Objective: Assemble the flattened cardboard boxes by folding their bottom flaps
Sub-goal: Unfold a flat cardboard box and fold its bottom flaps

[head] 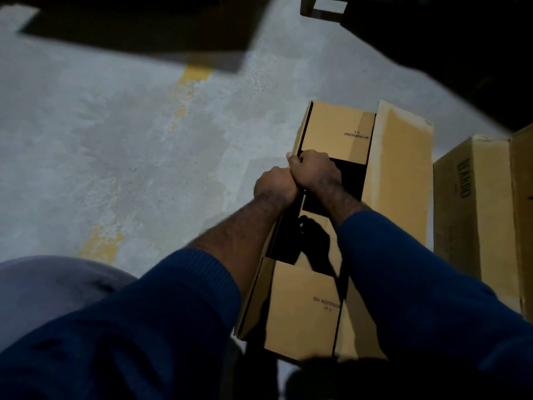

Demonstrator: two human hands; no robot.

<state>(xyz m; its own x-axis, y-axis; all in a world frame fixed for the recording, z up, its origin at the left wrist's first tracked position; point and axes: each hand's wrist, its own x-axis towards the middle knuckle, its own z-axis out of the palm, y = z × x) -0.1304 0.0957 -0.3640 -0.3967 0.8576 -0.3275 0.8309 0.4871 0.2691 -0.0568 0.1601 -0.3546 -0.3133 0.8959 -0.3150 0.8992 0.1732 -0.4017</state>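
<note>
Box [334, 131] gripped by left hand [275, 183], right hand [313, 171], second box [473, 203] beside

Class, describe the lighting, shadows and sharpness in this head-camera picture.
Head view: dim, uneven light; floor and box lit, top right black. Head view: the left hand and right hand, gripping the box edge, cast a hard shadow inside it. Head view: top-left cardboard is blurred.

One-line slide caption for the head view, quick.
Left hand and right hand grip the left flap of the cardboard box.
</note>
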